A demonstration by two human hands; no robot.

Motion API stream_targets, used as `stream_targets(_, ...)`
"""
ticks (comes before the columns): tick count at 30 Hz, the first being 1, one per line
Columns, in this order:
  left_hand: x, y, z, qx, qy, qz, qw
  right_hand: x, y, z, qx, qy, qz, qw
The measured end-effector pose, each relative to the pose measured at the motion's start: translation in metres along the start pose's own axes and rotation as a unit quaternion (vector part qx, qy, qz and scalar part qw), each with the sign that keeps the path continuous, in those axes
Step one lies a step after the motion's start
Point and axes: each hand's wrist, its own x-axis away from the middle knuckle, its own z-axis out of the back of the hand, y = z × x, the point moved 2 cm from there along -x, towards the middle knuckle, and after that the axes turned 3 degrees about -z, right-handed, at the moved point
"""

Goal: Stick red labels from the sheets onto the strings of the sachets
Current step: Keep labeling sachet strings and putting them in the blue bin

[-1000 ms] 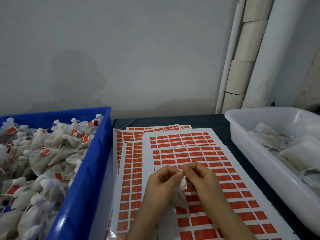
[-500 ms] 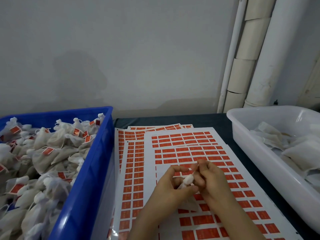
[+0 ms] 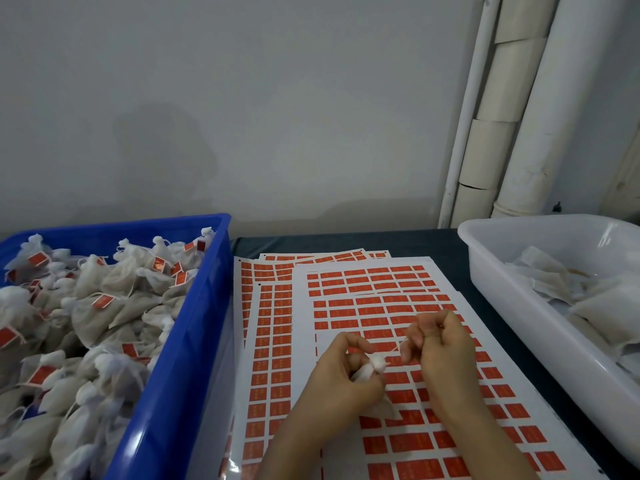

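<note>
Gauze sachet point(image 3: 375, 362): a small white pouch of thin, soft mesh, gathered into a puffy ruffle at the neck. It is held above the sheets near the middle of the table, with its limp body hanging below the grip.
String point(image 3: 398, 347): a thin pale thread, drawn in a straight slanted line from the gathered neck up to the right.
Left hand point(image 3: 341, 375): fingers and thumb are curled round the neck of the sachet, just under the ruffle.
Right hand point(image 3: 441, 344): fingers are curled in tight and the far end of the string is pinched at the fingertips. Whether a label is also held cannot be told.
Label sheets point(image 3: 381, 289): glossy white paper, overlapped and fanned flat, printed with rows of small red rectangles. Bare white patches are seen among the rows of the top sheet.
Blue crate point(image 3: 180, 358): hard, shiny plastic with a thick rim, set just left of the sheets. It is heaped with crumpled tagged sachets point(image 3: 104, 306), many of them with a red tab on the string.
White tub point(image 3: 512, 306): smooth, translucent plastic with rounded corners, set to the right. Flat sachets point(image 3: 606, 303), pale and pillow-like, are piled inside.
Table point(image 3: 446, 244): covered in a dark, matte surface.
Pipes point(image 3: 540, 116): white, round and upright, set in the right corner against a plain grey wall.
</note>
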Motion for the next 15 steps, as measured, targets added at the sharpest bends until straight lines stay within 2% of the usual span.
stream_targets(7, 0.003, 0.012, 0.005, 0.011, 0.016, 0.012, 1.0, 0.003, 0.001, -0.001, 0.005, -0.004, -0.001, 1.0)
stream_targets(15, 0.002, 0.009, 0.006, -0.003, 0.013, 0.005, 1.0, 0.009, -0.003, -0.009, -0.005, -0.07, 0.034, 0.997)
